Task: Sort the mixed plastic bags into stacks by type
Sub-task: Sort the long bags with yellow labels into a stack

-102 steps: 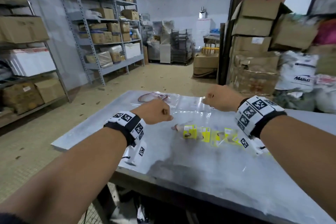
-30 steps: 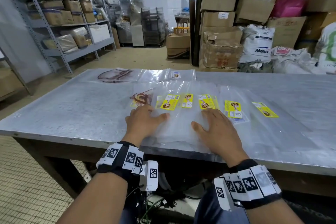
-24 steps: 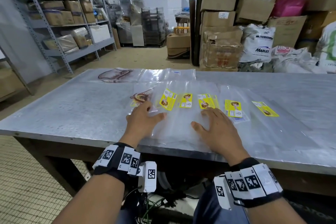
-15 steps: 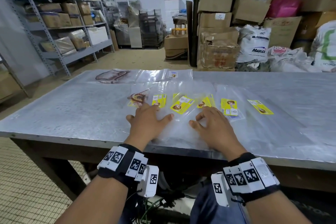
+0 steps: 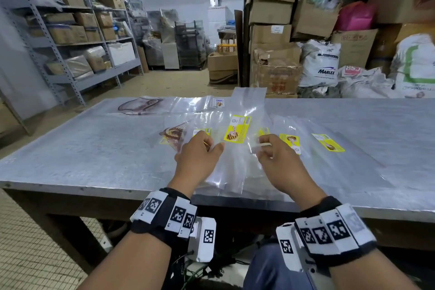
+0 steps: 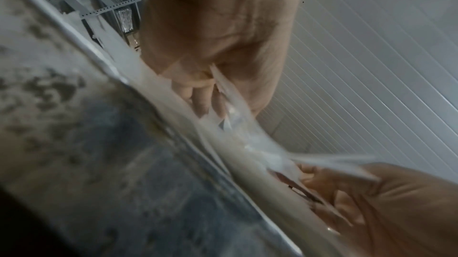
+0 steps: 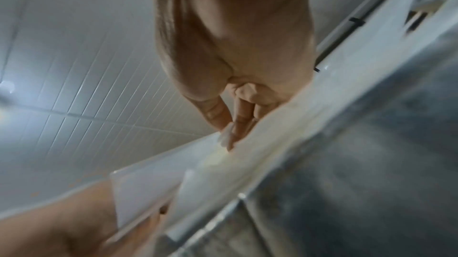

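Observation:
A clear plastic bag with a yellow label (image 5: 237,132) is lifted off the pile, its far end standing up above the table. My left hand (image 5: 211,146) pinches its left edge and my right hand (image 5: 263,145) pinches its right edge. In the left wrist view the left fingers (image 6: 204,100) close on thin clear film. The right fingers (image 7: 229,131) nip the bag's edge in the right wrist view. More yellow-label bags (image 5: 291,142) lie flat to the right, and a brown-printed bag (image 5: 173,134) lies to the left.
The grey metal table (image 5: 94,148) carries a brown-printed bag (image 5: 141,105) and a small-label bag (image 5: 217,102) at its far left. Cardboard boxes (image 5: 270,16) and white sacks (image 5: 320,66) stand behind the table. Metal shelving (image 5: 70,30) lines the left wall.
Both hands lay flat on the spread bags; now their fingers have curled to pinch one yellow-label bag, and its far end has risen off the table.

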